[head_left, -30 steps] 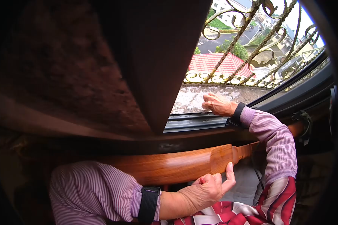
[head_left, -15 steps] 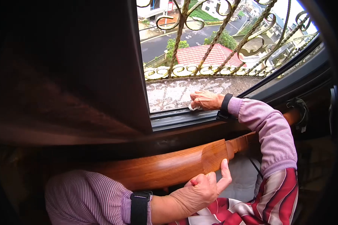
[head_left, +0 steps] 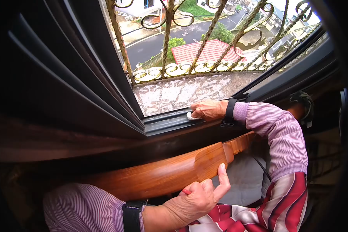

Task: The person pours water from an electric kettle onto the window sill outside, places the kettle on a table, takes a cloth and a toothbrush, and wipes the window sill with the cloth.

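Observation:
My right hand point(head_left: 209, 110) presses a crumpled white cloth point(head_left: 192, 116) onto the dark window track point(head_left: 168, 123), its fingers closed round the cloth. Only a small part of the cloth shows below the fingertips. My left hand point(head_left: 199, 197) is nearer to me, in front of the curved wooden rail point(head_left: 166, 166). Its fingers are curled, except for one that points up and overlaps the rail's end. A small red tip shows at the curled fingers; what it belongs to I cannot make out.
Outside the window stand a twisted metal grille point(head_left: 205, 46) and a stone ledge point(head_left: 181, 94). Dark window frames point(head_left: 77, 81) rise at the left. A dark tied bundle point(head_left: 304, 106) is at the right. Under the rail's end lies a pale cushion-like surface point(head_left: 243, 181).
My right hand and the white cloth have slid left along the track. The view has turned, so more of the left window frame shows. The left hand keeps its shape.

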The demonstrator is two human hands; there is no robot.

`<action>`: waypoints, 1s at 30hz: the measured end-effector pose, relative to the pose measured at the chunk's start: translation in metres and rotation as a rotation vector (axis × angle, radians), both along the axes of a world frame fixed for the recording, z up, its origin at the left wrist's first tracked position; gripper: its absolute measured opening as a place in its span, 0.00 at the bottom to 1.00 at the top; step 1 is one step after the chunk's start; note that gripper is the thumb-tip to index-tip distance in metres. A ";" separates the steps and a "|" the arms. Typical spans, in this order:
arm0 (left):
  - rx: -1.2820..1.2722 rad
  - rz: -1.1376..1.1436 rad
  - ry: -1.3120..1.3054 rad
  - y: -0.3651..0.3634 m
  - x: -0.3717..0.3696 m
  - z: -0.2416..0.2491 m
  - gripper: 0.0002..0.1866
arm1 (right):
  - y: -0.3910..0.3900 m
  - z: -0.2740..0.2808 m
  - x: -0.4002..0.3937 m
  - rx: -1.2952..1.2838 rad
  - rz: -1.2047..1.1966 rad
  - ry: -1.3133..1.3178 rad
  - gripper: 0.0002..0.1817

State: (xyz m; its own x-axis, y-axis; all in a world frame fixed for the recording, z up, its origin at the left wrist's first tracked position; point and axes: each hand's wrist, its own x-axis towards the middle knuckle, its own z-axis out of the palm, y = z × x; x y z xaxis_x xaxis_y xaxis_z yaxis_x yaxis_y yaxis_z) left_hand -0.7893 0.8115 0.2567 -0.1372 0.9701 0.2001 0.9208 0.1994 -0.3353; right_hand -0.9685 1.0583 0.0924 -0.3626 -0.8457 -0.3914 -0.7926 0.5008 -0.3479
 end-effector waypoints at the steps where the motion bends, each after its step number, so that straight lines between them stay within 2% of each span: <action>1: -0.004 -0.006 0.005 0.001 0.000 0.000 0.08 | 0.011 -0.004 -0.005 -0.010 0.021 0.020 0.06; 3: 0.019 -0.006 -0.005 0.001 -0.001 0.000 0.09 | 0.034 -0.005 -0.010 0.079 -0.003 0.013 0.03; 6: 0.000 -0.003 0.026 0.001 -0.001 0.001 0.09 | 0.059 -0.001 -0.017 0.312 -0.027 0.094 0.04; 9: 0.002 -0.003 0.041 0.001 -0.002 0.002 0.09 | 0.071 0.001 -0.028 0.292 -0.201 0.224 0.07; 10: 0.011 -0.003 0.037 0.001 -0.002 0.002 0.09 | 0.074 0.001 -0.032 0.049 -0.258 0.355 0.08; 11: 0.020 -0.006 0.035 0.001 -0.002 0.001 0.09 | 0.060 0.025 -0.030 -0.049 -0.379 0.450 0.09; 13: 0.040 -0.007 0.033 0.001 -0.002 -0.001 0.09 | 0.058 0.047 -0.040 -0.173 -0.383 0.525 0.10; 16: 0.018 0.005 -0.027 0.001 -0.002 0.004 0.09 | 0.060 0.068 -0.030 -0.078 -0.538 0.252 0.09; 19: 0.019 0.007 -0.045 0.001 0.001 -0.001 0.08 | 0.094 0.054 -0.022 0.121 -0.384 0.186 0.08; 20: 0.027 0.006 -0.038 0.002 0.000 -0.001 0.08 | 0.097 0.054 -0.016 0.268 -0.508 0.082 0.08; 21: 0.033 0.005 -0.032 0.002 -0.001 0.000 0.07 | 0.105 0.046 -0.015 0.269 -0.474 0.044 0.09; 25: 0.001 -0.021 -0.059 0.001 -0.003 0.007 0.06 | 0.098 0.021 -0.004 0.539 -0.266 -0.006 0.10; 26: 0.035 0.026 -0.063 0.002 -0.001 0.007 0.07 | 0.099 0.015 0.004 0.448 -0.260 0.122 0.10; 27: 0.068 0.072 -0.071 0.003 0.004 0.007 0.10 | 0.093 0.014 0.008 0.495 -0.265 0.127 0.10; 29: 0.066 0.103 -0.020 0.004 0.012 0.001 0.13 | 0.095 -0.006 0.012 0.414 -0.190 0.270 0.09; 30: 0.032 0.087 0.041 0.006 0.012 -0.007 0.13 | 0.097 -0.005 0.009 0.368 -0.231 0.285 0.09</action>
State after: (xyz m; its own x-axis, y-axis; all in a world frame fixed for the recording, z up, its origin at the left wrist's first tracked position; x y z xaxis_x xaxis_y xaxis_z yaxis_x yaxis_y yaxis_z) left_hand -0.7773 0.8173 0.2493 -0.2117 0.9478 0.2382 0.8853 0.2893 -0.3641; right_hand -0.9597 1.1557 0.0871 -0.6593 -0.5556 -0.5066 -0.6842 0.7227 0.0979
